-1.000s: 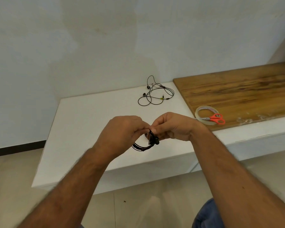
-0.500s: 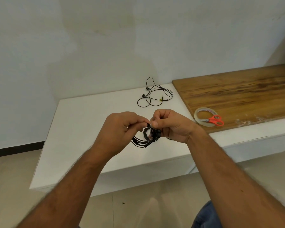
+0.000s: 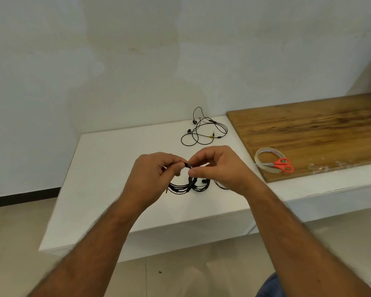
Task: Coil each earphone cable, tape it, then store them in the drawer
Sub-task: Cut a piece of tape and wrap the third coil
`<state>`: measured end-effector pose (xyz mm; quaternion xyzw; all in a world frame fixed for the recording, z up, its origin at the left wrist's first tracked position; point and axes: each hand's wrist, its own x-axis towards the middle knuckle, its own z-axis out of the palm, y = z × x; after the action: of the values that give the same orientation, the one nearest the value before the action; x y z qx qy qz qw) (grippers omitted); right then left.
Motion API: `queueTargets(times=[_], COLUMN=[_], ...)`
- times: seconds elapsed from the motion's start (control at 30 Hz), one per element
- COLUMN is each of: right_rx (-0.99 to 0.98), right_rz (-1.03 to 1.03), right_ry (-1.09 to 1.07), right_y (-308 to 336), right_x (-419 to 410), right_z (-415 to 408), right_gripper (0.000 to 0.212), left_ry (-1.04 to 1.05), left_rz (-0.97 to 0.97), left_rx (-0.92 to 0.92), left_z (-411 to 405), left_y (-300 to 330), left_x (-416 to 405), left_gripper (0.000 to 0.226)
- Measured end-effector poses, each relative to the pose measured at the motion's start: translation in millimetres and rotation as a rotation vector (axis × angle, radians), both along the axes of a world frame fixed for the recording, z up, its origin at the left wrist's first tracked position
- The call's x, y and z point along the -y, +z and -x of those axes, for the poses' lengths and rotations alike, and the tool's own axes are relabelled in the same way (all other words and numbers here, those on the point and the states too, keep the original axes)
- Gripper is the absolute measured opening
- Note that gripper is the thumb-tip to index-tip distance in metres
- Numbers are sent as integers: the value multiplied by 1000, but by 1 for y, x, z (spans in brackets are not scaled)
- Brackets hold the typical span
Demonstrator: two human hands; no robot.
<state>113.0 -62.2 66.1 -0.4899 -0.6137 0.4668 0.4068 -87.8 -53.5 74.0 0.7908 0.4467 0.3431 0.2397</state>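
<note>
Above the white counter, left hand and right hand pinch the coiled earphone, which likely needs firm, even tension so loops stay bunched for taping, while the second earphone lies uncoiled behind.

The smooth white counter has a faintly satin, laminate-like face. At about 2 o'clock on it lies a brown wooden board with streaked grain and a dull sheen. On the board's near corner sits a clear glossy plastic tape roll, with orange plastic-handled scissors whose blades look like grey metal. The thin black earphone cable between the hands looks rubbery and slightly shiny. The painted wall is matt; the beige floor tiles are glossy.
</note>
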Motion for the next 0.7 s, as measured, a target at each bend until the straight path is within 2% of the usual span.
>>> queueTargets(times=[0.23,0.4,0.6,0.7], right_rx=[109,169,-69,-110], right_rz=[-15,73,239,258], right_ry=[-43,114,220,219], right_y=[2,-1,-3,-5], right_x=[1,1,2,2], right_z=[9,8,3,2], right_gripper=[13,9,13,11], left_ry=[24,-5,8,47], left_rz=[-27,-147,-151,-34], left_rx=[-92,-221,-286,-242], left_z=[1,0,-3,-5], left_y=[2,4,7,5], left_x=[0,0,2,3], left_gripper=[16,22,24,19])
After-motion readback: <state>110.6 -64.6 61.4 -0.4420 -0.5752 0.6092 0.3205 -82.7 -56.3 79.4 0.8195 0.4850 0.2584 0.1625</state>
